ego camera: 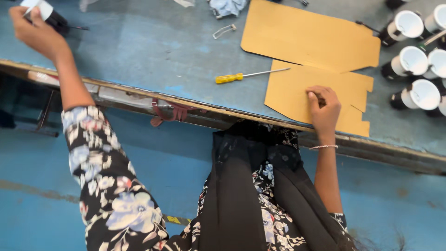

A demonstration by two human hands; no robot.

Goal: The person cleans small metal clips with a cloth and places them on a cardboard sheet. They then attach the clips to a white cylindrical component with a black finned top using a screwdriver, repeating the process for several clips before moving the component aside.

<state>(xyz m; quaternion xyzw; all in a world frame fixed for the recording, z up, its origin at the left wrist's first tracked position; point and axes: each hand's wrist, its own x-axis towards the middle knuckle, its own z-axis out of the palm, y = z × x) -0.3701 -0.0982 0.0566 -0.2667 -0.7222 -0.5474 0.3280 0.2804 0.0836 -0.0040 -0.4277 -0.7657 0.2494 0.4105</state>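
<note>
Cardboard sheets: the lower sheet (320,95) lay on the counter (153,56) at about 3 o'clock in view, its near edge flush with the counter's front rim. The upper sheet (309,35) sat at 1 o'clock, the two sheets touching or overlapping along a seam. Right hand (324,108) lay on the lower sheet, fingers curled together around something small; can't tell what. Left hand (35,30) was out at 10 o'clock, grip pinched on a black-and-white cup-shaped part (46,15). A yellow-handled screwdriver (251,75) lay between the hands, just left of the lower sheet, clear of it. A wire clip (224,30) was at 12 o'clock. A cluster of white-and-black cups (416,60) crowded the right edge, near the sheets. Open counter ran from the screwdriver left to the left hand; that was the main free room.
</note>
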